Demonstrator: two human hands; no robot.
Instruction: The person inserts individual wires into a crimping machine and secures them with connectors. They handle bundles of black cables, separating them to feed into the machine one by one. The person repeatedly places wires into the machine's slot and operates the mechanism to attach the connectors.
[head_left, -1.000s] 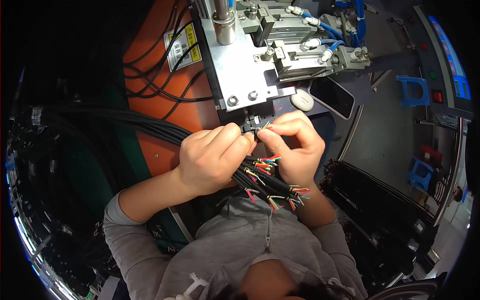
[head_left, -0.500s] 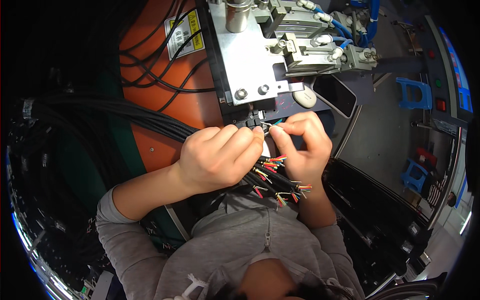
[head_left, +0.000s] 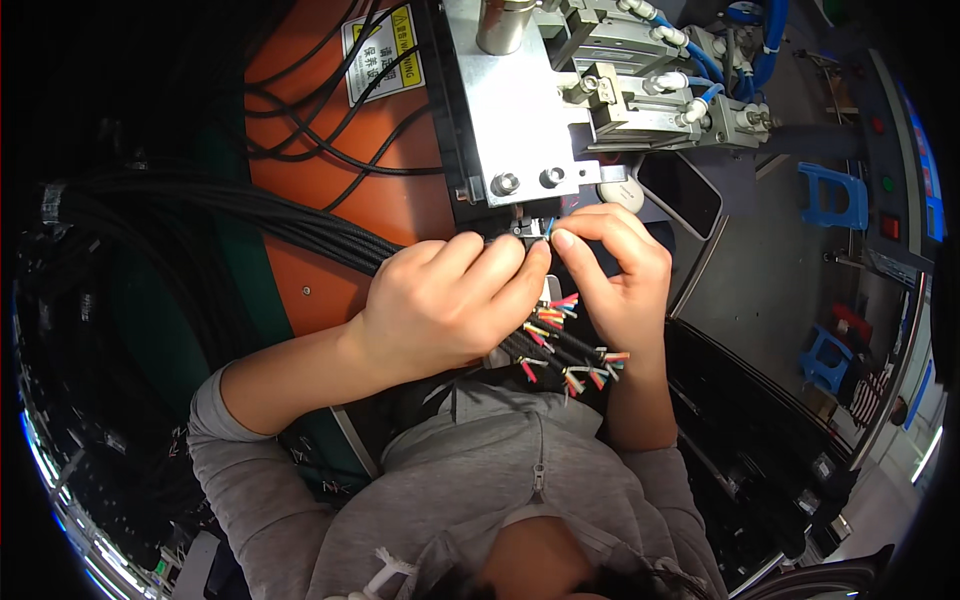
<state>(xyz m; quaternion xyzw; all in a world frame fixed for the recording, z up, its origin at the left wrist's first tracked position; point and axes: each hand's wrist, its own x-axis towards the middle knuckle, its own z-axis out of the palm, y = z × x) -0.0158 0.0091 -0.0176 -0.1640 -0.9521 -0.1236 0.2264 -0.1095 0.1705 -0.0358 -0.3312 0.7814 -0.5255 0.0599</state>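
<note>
My left hand [head_left: 450, 295] is closed, its thumb and forefinger pinched beside a small connector holder [head_left: 527, 228] under the metal press head. A bundle of black sleeved cables [head_left: 320, 232] runs in from the left and passes beneath this hand. Below its fingers the cable ends fan out, showing short coloured wires [head_left: 575, 372] in red, yellow, white and blue. My right hand [head_left: 622, 268] pinches a thin blue wire [head_left: 552, 227] between thumb and forefinger at the holder's right side. The fingertips of both hands nearly meet, and they hide the wire's far end.
Over the hands stands a metal press head [head_left: 515, 120] with bolts, pneumatic cylinders [head_left: 640, 110] and blue air hoses [head_left: 770, 40]. A phone [head_left: 680, 195] and a round white case [head_left: 622, 192] lie right of it. Thin black leads [head_left: 300, 150] cross the orange bench [head_left: 330, 290].
Both hands have moved slightly up, closer to the connector holder, and the blue wire now sits at its right side. The cable ends shifted a little with the left hand.
</note>
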